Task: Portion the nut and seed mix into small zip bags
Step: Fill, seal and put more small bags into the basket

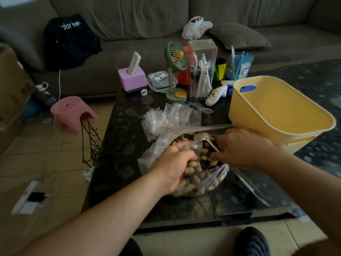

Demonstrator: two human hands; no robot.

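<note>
Dark, speckled stone tops the bench (pixel 120 145), and a grey-brown sofa (pixel 147 19) runs along its far side. At the right stands a yellow tub (pixel 273 115), tilted with its mouth toward the person, probably waiting for filled bags. In the near middle sits the big clear bag (pixel 206 183) of nut and seed mix (pixel 195 180), its mouth pulled wide so both hands can work inside. Just beyond it lies a heap of small zip bags (pixel 166 119), close enough to reach. The left hand (pixel 175 165) is curled down into the peanuts with a small bag (pixel 191 145) bunched against it, seemingly held open for filling. The right hand (pixel 241 146) is closed on the handle of a clear plastic spoon (pixel 204 138), its bowl over the far side of the mix, ready to scoop. Beyond, a green desk fan (pixel 176 58) stands among boxes.
</note>
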